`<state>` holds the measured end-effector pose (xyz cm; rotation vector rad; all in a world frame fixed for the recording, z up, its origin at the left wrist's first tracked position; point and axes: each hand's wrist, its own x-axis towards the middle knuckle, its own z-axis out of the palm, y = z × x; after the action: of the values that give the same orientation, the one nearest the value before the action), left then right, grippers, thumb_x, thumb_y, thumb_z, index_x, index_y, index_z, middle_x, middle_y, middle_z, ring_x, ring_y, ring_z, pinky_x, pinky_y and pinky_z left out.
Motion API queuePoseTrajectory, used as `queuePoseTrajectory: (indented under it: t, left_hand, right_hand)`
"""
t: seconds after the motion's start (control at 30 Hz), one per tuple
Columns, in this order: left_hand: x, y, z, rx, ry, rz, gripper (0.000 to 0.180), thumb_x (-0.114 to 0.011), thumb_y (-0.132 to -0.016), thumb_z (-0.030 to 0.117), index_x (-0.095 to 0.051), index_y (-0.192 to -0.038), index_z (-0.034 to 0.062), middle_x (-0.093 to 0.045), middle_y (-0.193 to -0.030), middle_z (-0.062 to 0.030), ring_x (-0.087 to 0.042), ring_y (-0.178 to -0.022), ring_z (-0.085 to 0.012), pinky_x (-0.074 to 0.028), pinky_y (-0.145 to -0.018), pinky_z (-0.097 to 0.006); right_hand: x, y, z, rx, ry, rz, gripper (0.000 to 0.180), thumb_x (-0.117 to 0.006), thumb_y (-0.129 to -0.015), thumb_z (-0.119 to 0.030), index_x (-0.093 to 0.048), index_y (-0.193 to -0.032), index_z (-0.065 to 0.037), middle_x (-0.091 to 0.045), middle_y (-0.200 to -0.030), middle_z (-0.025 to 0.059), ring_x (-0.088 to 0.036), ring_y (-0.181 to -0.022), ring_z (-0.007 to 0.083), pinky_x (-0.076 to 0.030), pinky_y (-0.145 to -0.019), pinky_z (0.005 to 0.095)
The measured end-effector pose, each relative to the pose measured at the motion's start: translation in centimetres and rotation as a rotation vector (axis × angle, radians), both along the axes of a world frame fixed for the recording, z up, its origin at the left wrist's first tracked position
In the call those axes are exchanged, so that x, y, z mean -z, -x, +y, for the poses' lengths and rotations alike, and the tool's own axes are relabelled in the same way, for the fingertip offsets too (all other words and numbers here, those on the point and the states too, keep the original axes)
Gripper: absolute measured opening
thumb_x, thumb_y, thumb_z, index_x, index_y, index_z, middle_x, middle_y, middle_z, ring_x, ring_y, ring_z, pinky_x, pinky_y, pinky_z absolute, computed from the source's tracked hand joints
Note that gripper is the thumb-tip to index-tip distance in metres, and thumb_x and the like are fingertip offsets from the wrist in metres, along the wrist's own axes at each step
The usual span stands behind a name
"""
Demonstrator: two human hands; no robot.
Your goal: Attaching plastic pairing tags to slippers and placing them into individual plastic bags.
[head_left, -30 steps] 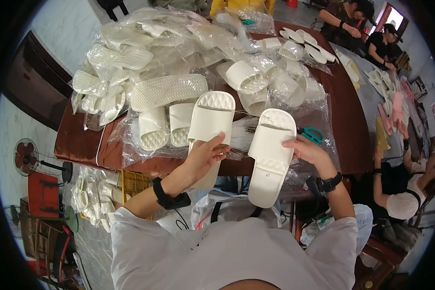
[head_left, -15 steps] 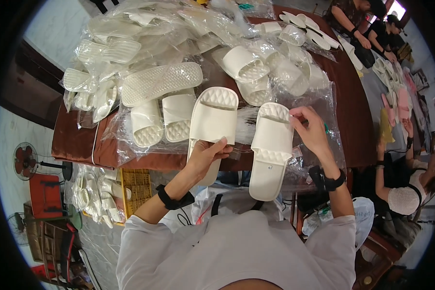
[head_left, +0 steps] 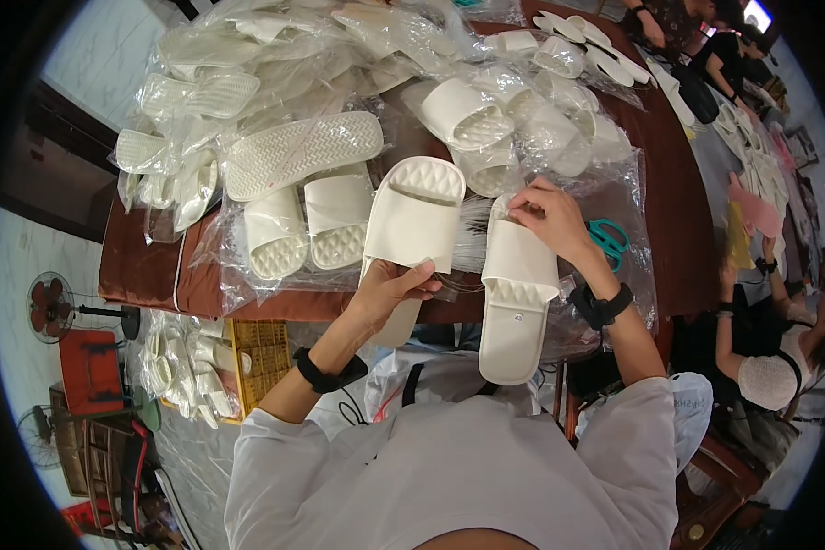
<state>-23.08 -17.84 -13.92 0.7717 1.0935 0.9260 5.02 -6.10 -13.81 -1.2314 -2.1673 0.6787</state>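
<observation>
My left hand (head_left: 390, 289) grips the heel end of a white slide slipper (head_left: 412, 225) that lies sole-down on the brown table (head_left: 147, 270). Beside it on the right lies a second white slipper (head_left: 513, 302), its heel hanging over the table's near edge. My right hand (head_left: 545, 215) rests on the toe end of that second slipper, fingers curled on its strap. Clear plastic bags lie under and around both slippers.
A heap of bagged white slippers (head_left: 293, 156) covers the far table. Teal scissors (head_left: 610, 240) lie right of my right hand. A yellow crate (head_left: 261, 353) with bagged slippers sits on the floor at left, near fans (head_left: 50, 307). Other people (head_left: 779, 367) sit at right.
My right hand has slid from the second slipper's side up to its toe end. Both slippers now lie closer together, and my left hand keeps its hold on the first slipper.
</observation>
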Motion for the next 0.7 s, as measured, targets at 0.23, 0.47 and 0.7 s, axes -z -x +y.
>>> queuePoseTrajectory:
  t: [0.23, 0.47, 0.7]
  left_hand:
    - [-2.3, 1.7, -0.5, 0.390, 0.002, 0.290, 0.036, -0.067, -0.092, 0.032, -0.064, -0.101, -0.0018, -0.067, -0.085, -0.0058, -0.062, -0.062, -0.0100, -0.050, -0.053, -0.022]
    - [-7.8, -0.6, 1.4, 0.464, -0.531, 0.628, 0.022, -0.068, -0.088, 0.018, -0.066, -0.096, -0.0033, -0.067, -0.078, -0.0071, -0.060, -0.058, -0.0118, -0.048, -0.054, -0.026]
    - [-4.0, -6.6, 6.2, 0.050, -1.049, 0.825, 0.020, -0.066, -0.085, 0.005, -0.065, -0.104, -0.0007, -0.066, -0.088, -0.0139, -0.063, -0.066, -0.0213, -0.048, -0.058, -0.030]
  right_hand:
    - [-0.7, 0.0, -0.3, 0.088, 0.075, 0.119, 0.013, -0.067, -0.080, -0.008, -0.059, -0.090, -0.004, -0.062, -0.081, 0.0069, -0.063, -0.072, 0.0215, -0.049, -0.066, 0.0323]
    - [-1.7, 0.1, -0.9, 0.004, 0.004, 0.248, 0.010, -0.065, -0.084, -0.005, -0.058, -0.091, -0.002, -0.063, -0.081, 0.0066, -0.062, -0.073, 0.0184, -0.051, -0.068, 0.0307]
    - [-2.6, 1.5, -2.5, -0.051, 0.058, 0.342, 0.012, -0.065, -0.084, 0.002, -0.064, -0.095, 0.000, -0.068, -0.088, 0.0067, -0.064, -0.080, 0.0130, -0.051, -0.074, 0.0279]
